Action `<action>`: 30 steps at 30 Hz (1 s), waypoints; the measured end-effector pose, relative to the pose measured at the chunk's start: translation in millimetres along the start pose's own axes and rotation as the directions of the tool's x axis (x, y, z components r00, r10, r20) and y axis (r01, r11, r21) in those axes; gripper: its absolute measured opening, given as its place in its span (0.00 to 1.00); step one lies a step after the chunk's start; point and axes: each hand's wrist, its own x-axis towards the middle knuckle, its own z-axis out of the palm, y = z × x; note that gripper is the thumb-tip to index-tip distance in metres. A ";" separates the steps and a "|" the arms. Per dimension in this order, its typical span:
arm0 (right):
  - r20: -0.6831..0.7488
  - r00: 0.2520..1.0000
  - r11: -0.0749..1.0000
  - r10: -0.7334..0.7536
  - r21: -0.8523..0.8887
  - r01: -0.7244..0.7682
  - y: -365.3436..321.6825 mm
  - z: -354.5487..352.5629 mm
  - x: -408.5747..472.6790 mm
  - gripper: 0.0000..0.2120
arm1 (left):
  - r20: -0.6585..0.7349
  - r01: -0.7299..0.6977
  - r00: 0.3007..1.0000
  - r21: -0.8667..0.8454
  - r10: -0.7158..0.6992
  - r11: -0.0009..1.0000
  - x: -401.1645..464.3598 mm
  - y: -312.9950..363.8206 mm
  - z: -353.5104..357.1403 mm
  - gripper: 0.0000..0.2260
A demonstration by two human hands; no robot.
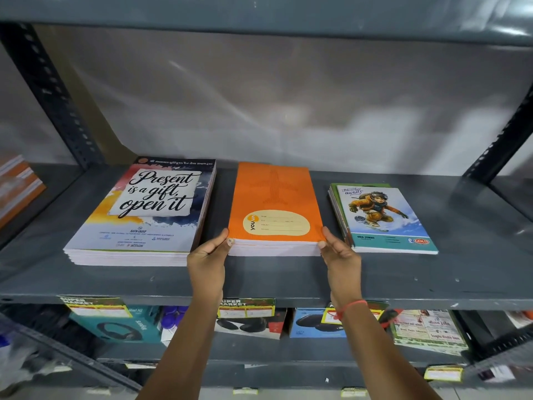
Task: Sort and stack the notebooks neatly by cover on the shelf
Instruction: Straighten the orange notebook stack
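- "Present is a gift, open it" in black script on the top cover of the left notebook stack (pixel 144 209); small print below reads "NAVIN GROUP" and "NITLON".
- "YOUVA" sideways on the yellow name label of the orange notebook stack (pixel 275 209).
- "Adventure awaits" and a red "GOLD" badge on the snowboarder notebook stack (pixel 383 217).
- "SUPER MARKET" on shelf-edge tags (pixel 245 307).
- Other print is too small to read.
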 end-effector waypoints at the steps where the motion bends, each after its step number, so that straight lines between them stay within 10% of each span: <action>1: -0.006 1.000 1.000 -0.001 -0.001 0.001 0.1 0.7 -0.3 0.17 | -0.006 -0.001 1.000 0.002 0.001 1.000 0.2 0.0 -0.2 0.15; 23: 0.013 1.000 0.998 0.026 -0.061 -0.026 4.3 -2.7 2.6 0.16 | -0.030 -0.106 0.993 0.140 0.111 0.985 -4.0 -3.8 -0.5 0.15; 27: 0.072 0.996 0.975 -0.061 -0.209 0.075 -5.8 -25.8 -5.3 0.18 | -0.137 -0.299 0.915 0.403 0.380 0.865 -28.9 -3.9 21.7 0.16; 30: -0.079 0.925 0.855 -0.372 -0.417 0.308 -24.0 -71.5 -12.6 0.15 | 0.074 -0.561 0.788 0.497 0.612 0.662 -65.0 -10.5 66.0 0.19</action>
